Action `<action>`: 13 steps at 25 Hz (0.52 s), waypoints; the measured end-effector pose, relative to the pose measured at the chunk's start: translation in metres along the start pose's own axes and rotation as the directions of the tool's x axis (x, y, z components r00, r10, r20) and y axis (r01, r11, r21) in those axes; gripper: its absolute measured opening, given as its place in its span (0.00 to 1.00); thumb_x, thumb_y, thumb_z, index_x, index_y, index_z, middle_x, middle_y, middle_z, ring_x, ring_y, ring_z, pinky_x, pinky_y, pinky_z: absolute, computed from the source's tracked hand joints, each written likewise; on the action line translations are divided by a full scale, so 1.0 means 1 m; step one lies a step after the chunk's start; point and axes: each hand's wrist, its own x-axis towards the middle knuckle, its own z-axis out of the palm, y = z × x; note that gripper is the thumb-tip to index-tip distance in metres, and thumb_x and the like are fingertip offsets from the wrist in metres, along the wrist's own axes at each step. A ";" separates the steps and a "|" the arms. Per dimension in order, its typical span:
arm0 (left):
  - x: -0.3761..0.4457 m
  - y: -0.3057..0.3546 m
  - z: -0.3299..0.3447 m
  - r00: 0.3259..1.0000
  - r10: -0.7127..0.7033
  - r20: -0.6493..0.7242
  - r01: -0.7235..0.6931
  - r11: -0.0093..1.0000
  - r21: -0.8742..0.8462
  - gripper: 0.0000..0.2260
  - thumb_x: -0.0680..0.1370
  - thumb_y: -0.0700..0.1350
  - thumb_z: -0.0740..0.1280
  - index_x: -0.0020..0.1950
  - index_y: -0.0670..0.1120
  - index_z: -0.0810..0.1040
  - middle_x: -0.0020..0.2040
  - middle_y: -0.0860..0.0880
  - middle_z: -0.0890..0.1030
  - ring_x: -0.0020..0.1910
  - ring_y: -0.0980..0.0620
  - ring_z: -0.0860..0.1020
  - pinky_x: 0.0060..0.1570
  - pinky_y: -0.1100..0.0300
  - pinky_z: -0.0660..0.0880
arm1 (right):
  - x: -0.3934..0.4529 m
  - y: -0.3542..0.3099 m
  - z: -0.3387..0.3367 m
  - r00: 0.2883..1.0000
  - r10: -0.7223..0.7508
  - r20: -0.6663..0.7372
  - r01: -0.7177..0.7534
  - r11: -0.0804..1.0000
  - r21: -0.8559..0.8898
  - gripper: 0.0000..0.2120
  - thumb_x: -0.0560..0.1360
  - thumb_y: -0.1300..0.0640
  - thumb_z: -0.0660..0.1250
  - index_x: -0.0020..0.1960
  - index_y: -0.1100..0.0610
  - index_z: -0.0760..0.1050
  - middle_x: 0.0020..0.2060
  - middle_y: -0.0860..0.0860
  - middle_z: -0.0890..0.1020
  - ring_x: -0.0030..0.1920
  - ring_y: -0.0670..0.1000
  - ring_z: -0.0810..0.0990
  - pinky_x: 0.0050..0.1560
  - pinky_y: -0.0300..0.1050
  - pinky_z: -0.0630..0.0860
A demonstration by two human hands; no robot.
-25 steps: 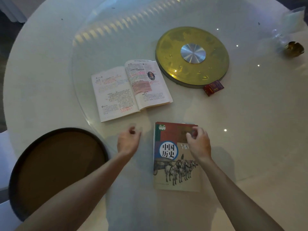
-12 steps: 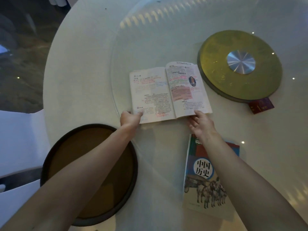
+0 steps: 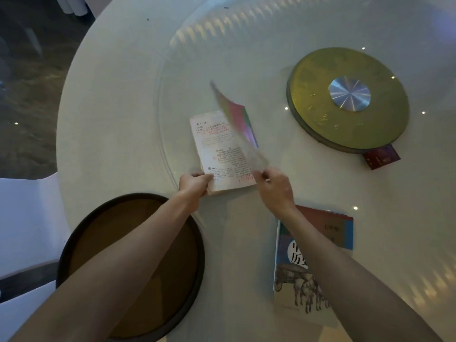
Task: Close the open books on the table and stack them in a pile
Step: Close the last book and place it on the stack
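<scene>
An annotated book lies half open on the white round table. Its right half stands raised and blurred, with the colourful cover showing. My left hand pinches the book's near left corner. My right hand grips the near edge of the raised half. A closed history book with horses on its cover lies at the near right, partly under my right forearm.
A gold turntable disc with a silver hub sits at the far right, and a small dark red box lies at its near edge. A round dark tray sits near left. A white chair stands at the left.
The annotated book lay flat open before; now its right half is lifted and swinging over to the left. My left hand has taken hold of the near left corner.
</scene>
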 end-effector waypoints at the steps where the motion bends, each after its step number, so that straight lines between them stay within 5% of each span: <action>1: -0.001 -0.002 0.001 1.000 0.012 -0.002 -0.012 1.000 -0.004 0.07 0.77 0.44 0.72 0.52 0.43 0.82 0.50 0.44 0.85 0.47 0.48 0.83 0.51 0.53 0.81 | -0.004 -0.001 0.006 0.991 -0.135 0.018 0.136 0.980 -0.148 0.14 0.82 0.52 0.63 0.50 0.60 0.82 0.46 0.54 0.83 0.48 0.58 0.81 0.46 0.54 0.78; 3: -0.006 -0.006 0.003 0.998 0.035 -0.051 -0.036 0.999 -0.021 0.05 0.77 0.46 0.72 0.46 0.44 0.83 0.45 0.47 0.84 0.45 0.49 0.82 0.52 0.54 0.80 | -0.008 0.000 0.019 0.950 -0.303 0.079 0.311 0.886 -0.343 0.13 0.81 0.54 0.63 0.54 0.58 0.84 0.50 0.55 0.83 0.53 0.59 0.80 0.50 0.54 0.78; 5: -0.016 -0.006 0.003 0.991 0.027 -0.134 -0.034 0.998 -0.050 0.09 0.79 0.44 0.67 0.39 0.46 0.81 0.38 0.52 0.78 0.37 0.53 0.75 0.40 0.59 0.74 | -0.012 0.002 0.032 0.938 -0.285 0.196 0.345 0.816 -0.464 0.14 0.80 0.56 0.62 0.56 0.59 0.85 0.55 0.58 0.83 0.56 0.61 0.78 0.56 0.56 0.76; 7: -0.020 -0.011 0.005 0.984 -0.017 -0.176 -0.003 0.994 -0.113 0.11 0.81 0.43 0.63 0.40 0.47 0.81 0.38 0.53 0.76 0.37 0.53 0.74 0.38 0.59 0.72 | -0.015 0.005 0.039 0.938 -0.225 0.262 0.332 0.800 -0.499 0.15 0.79 0.56 0.61 0.57 0.60 0.84 0.58 0.58 0.81 0.58 0.61 0.77 0.59 0.57 0.75; 10: -0.022 -0.009 0.005 0.984 -0.051 -0.169 0.023 0.986 -0.164 0.12 0.79 0.45 0.65 0.35 0.48 0.76 0.36 0.52 0.78 0.41 0.49 0.77 0.45 0.56 0.75 | -0.006 0.005 0.038 0.987 -0.137 0.081 0.159 0.888 -0.432 0.15 0.80 0.55 0.62 0.60 0.61 0.80 0.61 0.60 0.78 0.60 0.62 0.76 0.61 0.57 0.75; 13: -0.020 -0.009 0.003 0.995 -0.079 -0.063 0.066 0.980 -0.188 0.06 0.76 0.44 0.70 0.40 0.44 0.79 0.42 0.46 0.86 0.47 0.46 0.86 0.54 0.52 0.82 | 0.014 -0.001 0.029 0.977 0.193 -0.094 -0.213 0.934 -0.286 0.22 0.79 0.53 0.66 0.69 0.64 0.71 0.65 0.63 0.75 0.65 0.64 0.73 0.66 0.57 0.70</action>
